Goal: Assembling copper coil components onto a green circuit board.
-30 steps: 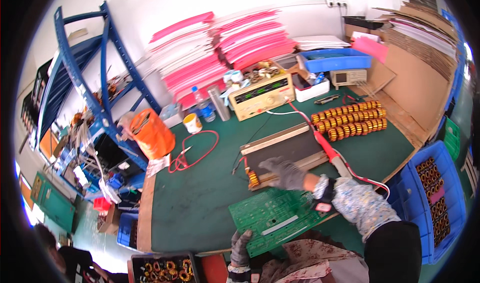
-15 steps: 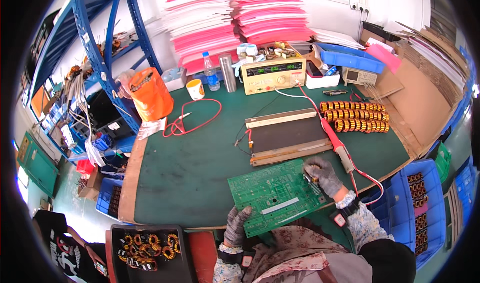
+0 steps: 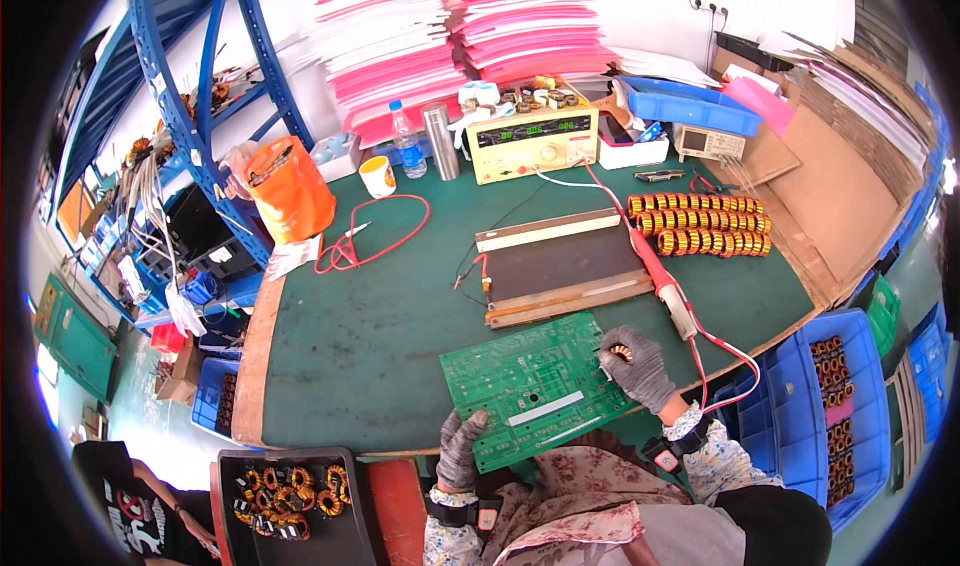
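Observation:
A large green circuit board lies tilted at the table's near edge, partly overhanging it. My left hand, in a grey glove, is closed on the board's near left corner with the thumb on top. At the board's right edge, my right hand, also gloved, is closed around a small copper-wound ring coil; part of the coil shows between the fingers. A white strip crosses the board. Behind it stands a dark plate in a frame with pale rails.
Rows of ring coils stand at the right, beside a red probe and its cable. A yellow bench meter is at the back. A black tray of coils sits at lower left; blue bins stand right. Another person's arm shows lower left.
My right hand has turned and lifted slightly from the board's right part, bringing the coil into view in its fingers. The left hand keeps its hold, and the whole view has shifted slightly.

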`<state>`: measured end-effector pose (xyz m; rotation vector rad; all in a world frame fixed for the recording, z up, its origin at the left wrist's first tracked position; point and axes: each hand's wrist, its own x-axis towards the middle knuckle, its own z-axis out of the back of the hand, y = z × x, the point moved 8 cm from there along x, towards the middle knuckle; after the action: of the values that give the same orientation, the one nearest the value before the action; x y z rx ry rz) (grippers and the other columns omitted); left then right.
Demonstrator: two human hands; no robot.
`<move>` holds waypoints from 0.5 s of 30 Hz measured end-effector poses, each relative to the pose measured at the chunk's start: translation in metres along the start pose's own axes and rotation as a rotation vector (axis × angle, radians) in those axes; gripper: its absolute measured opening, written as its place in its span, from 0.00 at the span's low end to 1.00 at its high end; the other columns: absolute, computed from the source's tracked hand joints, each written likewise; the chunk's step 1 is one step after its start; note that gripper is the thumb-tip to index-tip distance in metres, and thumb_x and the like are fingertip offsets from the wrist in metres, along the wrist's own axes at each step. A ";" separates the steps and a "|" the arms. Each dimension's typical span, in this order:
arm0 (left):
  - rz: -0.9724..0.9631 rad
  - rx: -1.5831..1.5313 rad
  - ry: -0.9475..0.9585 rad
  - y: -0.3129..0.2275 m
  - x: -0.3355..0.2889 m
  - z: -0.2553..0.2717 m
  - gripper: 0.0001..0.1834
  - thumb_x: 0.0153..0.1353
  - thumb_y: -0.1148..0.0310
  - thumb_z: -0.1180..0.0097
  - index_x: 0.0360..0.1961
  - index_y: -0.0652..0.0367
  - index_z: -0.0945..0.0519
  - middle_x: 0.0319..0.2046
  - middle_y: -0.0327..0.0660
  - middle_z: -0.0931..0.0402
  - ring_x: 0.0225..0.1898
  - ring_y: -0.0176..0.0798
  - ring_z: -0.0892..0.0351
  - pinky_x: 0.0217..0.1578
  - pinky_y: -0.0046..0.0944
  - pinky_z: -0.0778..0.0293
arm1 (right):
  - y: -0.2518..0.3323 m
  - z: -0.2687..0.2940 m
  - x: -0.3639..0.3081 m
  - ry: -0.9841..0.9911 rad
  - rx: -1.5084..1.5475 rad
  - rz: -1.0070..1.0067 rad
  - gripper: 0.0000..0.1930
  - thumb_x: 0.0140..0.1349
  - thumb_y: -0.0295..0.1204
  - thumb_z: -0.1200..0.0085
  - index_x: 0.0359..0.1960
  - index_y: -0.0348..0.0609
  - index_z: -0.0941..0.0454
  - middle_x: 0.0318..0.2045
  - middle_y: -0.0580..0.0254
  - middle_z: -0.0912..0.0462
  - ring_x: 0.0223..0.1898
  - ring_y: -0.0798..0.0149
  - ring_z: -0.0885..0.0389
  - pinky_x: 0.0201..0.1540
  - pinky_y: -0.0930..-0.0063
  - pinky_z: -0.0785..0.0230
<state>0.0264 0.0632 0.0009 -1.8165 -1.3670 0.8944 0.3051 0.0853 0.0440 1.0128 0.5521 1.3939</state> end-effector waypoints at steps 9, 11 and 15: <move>-0.008 -0.001 0.004 -0.006 0.001 0.003 0.23 0.56 0.63 0.41 0.51 0.63 0.28 0.42 0.41 0.23 0.40 0.35 0.23 0.40 0.34 0.26 | 0.029 -0.024 0.004 0.119 -0.308 0.234 0.05 0.52 0.26 0.47 0.31 0.45 0.28 0.28 0.52 0.25 0.34 0.48 0.26 0.38 0.57 0.32; -0.008 0.003 0.000 -0.005 0.001 0.006 0.23 0.56 0.63 0.41 0.51 0.63 0.28 0.42 0.40 0.23 0.40 0.35 0.23 0.40 0.34 0.26 | 0.029 -0.027 0.003 0.117 -0.358 0.250 0.05 0.52 0.28 0.47 0.31 0.44 0.28 0.29 0.52 0.24 0.34 0.49 0.25 0.38 0.58 0.32; 0.017 0.055 -0.007 -0.002 -0.001 0.010 0.20 0.58 0.62 0.44 0.49 0.62 0.26 0.41 0.39 0.23 0.40 0.34 0.24 0.41 0.32 0.27 | 0.027 -0.025 0.002 0.081 -0.352 0.228 0.05 0.52 0.28 0.48 0.30 0.44 0.27 0.29 0.53 0.23 0.33 0.49 0.23 0.38 0.59 0.31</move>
<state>0.0171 0.0637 -0.0027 -1.7875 -1.3202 0.9392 0.2701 0.0901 0.0549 0.7529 0.2401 1.6706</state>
